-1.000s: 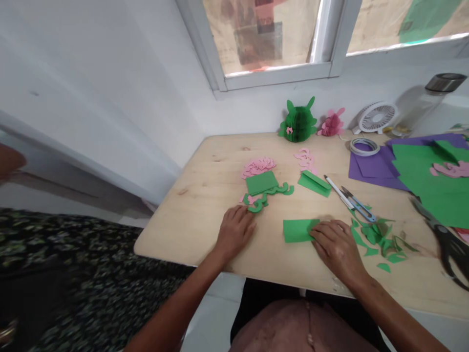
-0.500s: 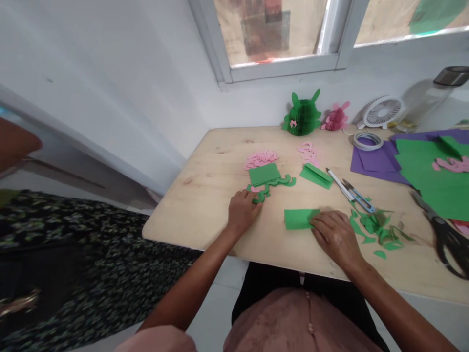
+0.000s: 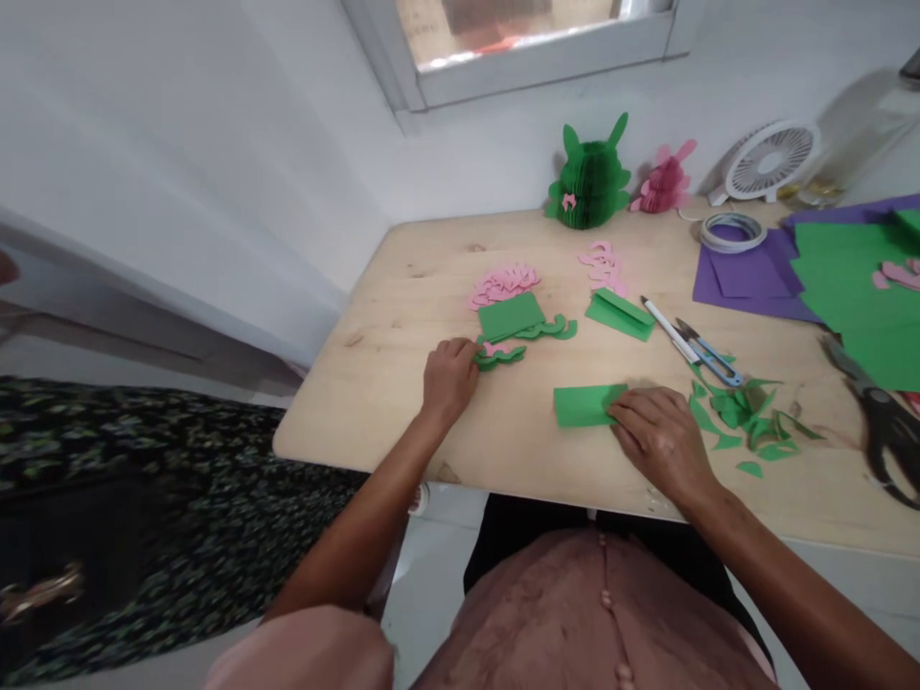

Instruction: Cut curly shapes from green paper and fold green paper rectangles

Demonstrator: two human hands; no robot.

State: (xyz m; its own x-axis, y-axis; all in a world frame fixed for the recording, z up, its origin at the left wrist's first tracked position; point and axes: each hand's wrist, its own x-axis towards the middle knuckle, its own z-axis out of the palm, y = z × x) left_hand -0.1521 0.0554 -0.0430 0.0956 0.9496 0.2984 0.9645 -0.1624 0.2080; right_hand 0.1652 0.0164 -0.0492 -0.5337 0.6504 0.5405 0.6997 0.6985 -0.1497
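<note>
My left hand (image 3: 451,379) rests on the table with its fingers closed on the left end of some wavy green paper cutouts (image 3: 503,357). A bit of pink paper shows among them. Just behind lies a green paper rectangle (image 3: 512,316), beside a pile of pink paper cutouts (image 3: 507,284). My right hand (image 3: 662,439) pinches the right end of a green paper strip (image 3: 581,406) lying flat on the wood. Behind this strip is a folded green paper piece (image 3: 619,313).
Right of my right hand are green paper scraps (image 3: 747,417), thread snips (image 3: 710,353), a white pen (image 3: 670,329) and black-handled scissors (image 3: 881,422). Farther back stand a green honeycomb paper figure (image 3: 590,182), a pink one (image 3: 662,180) and a small fan (image 3: 772,161). Tape (image 3: 733,233) lies on purple paper (image 3: 751,273).
My left hand has shifted slightly left, and the wavy green cutouts beside it now lie closer together. My right hand stays on the green strip. The view has tilted downward.
</note>
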